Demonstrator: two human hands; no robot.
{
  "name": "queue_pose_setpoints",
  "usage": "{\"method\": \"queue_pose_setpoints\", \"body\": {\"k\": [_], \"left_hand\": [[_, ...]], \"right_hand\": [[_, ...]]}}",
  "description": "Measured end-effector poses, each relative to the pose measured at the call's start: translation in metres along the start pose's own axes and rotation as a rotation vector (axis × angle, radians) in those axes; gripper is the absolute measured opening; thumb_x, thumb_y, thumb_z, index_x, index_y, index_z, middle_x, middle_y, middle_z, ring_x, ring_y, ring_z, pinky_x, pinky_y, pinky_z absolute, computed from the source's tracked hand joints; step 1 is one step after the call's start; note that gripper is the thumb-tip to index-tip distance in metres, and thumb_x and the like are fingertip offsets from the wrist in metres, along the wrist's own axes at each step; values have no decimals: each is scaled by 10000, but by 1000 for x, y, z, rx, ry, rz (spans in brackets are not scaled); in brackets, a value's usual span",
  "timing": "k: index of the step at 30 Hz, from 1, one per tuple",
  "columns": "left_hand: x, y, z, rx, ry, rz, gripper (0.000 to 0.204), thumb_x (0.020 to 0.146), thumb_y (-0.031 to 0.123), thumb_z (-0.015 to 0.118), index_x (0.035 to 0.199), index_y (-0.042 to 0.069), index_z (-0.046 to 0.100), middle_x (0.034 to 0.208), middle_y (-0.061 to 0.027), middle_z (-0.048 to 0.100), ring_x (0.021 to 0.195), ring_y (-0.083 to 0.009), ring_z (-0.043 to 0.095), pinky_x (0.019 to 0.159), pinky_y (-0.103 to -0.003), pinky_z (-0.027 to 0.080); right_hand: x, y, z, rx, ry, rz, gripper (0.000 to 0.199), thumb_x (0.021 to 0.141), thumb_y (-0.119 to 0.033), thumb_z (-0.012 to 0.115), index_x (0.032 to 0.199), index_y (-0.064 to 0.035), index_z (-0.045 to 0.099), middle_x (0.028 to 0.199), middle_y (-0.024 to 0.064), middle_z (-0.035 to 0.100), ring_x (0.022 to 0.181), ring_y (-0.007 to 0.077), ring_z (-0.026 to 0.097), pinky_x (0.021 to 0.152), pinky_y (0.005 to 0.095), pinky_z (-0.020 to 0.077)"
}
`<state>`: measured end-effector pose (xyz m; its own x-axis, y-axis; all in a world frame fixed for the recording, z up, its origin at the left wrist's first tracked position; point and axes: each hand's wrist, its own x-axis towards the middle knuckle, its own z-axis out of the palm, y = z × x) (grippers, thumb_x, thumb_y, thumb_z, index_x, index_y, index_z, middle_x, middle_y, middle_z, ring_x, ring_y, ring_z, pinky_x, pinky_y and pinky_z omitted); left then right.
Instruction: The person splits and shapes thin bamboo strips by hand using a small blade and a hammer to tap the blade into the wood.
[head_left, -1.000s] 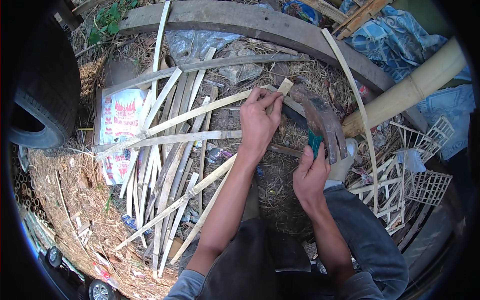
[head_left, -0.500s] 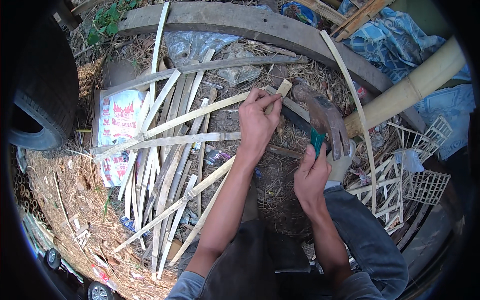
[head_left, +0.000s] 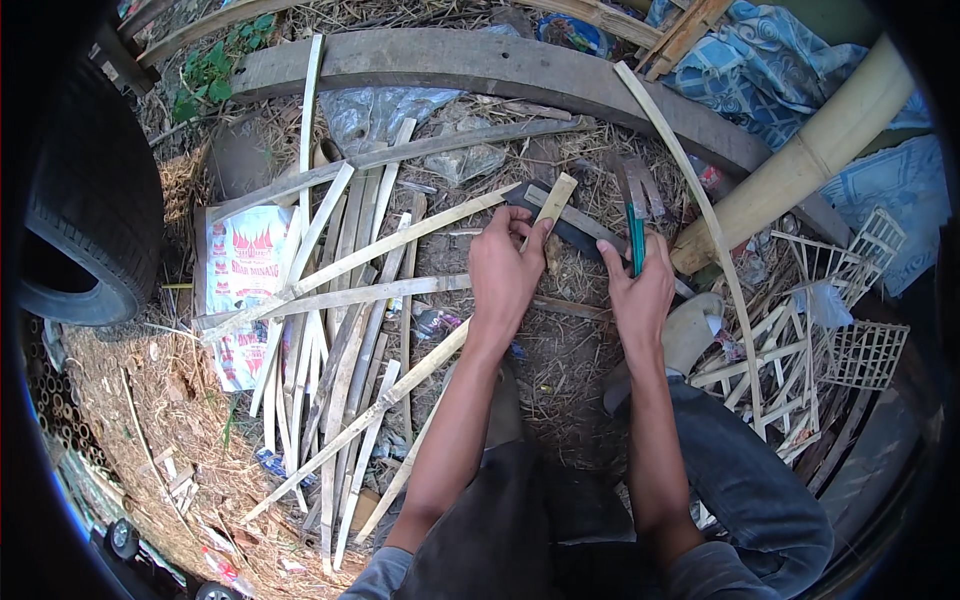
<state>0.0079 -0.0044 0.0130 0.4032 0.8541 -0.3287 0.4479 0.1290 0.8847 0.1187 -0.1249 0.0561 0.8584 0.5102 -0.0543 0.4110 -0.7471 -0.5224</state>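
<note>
My left hand [head_left: 508, 265] is closed, pinching a pale bamboo strip [head_left: 556, 198] between thumb and fingers. That strip lies across a greyish strip [head_left: 582, 219], with a dark flat piece [head_left: 585, 240] beneath them. A longer bamboo strip [head_left: 400, 238] runs from the left up to my left fingers. In my right hand [head_left: 642, 290] is a claw hammer, gripped by its green handle [head_left: 637, 240]. Its rusty head [head_left: 637, 188] points away from me, just right of the crossed strips. Part of the handle is hidden by my fingers.
Several bamboo strips [head_left: 350, 315] lie piled at left beside a printed white sack [head_left: 245, 262]. A tyre [head_left: 95, 200] stands at far left. A curved plank [head_left: 420, 55] crosses the back; a thick bamboo pole [head_left: 790, 165] and lattice pieces [head_left: 865, 355] are at right.
The hammer has turned, so its head now shows edge-on and farther from me. My right hand has shifted slightly up and right. My left hand stays on the bamboo strip.
</note>
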Motion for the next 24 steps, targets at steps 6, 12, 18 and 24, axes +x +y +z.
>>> {"method": "queue_pose_setpoints", "body": {"k": [6, 12, 18, 24], "left_hand": [[-6, -1, 4, 24, -40, 36, 273, 945, 198, 768, 1037, -58, 742, 719, -129, 715, 558, -139, 584, 550, -325, 463], [-14, 2, -1, 141, 73, 168, 244, 939, 201, 761, 1023, -28, 760, 727, -157, 716, 545, -218, 613, 558, -371, 469], [-11, 2, -17, 167, -34, 41, 236, 952, 218, 722, 1030, -3, 747, 860, -214, 752, 768, -402, 730, 708, -453, 550], [-10, 0, -8, 165, -20, 58, 228, 964, 202, 724, 1046, -10, 740, 776, -182, 734, 646, -323, 696, 636, -413, 524]], "right_hand": [[12, 34, 5, 21, -138, 24, 272, 857, -153, 849, 1022, 2, 699, 798, 167, 677, 742, 406, 677, 699, 458, 514], [1, 34, 7, 77, -172, -28, 169, 929, -114, 743, 1066, -27, 700, 786, 210, 715, 746, 434, 706, 672, 480, 521], [-13, 25, 17, 14, -161, -17, 188, 932, -96, 717, 1120, -103, 720, 837, 193, 737, 801, 439, 703, 704, 506, 528], [-16, 39, 18, 84, -134, 13, 289, 879, -51, 738, 1155, -133, 721, 914, 160, 762, 856, 399, 725, 736, 469, 555]]}}
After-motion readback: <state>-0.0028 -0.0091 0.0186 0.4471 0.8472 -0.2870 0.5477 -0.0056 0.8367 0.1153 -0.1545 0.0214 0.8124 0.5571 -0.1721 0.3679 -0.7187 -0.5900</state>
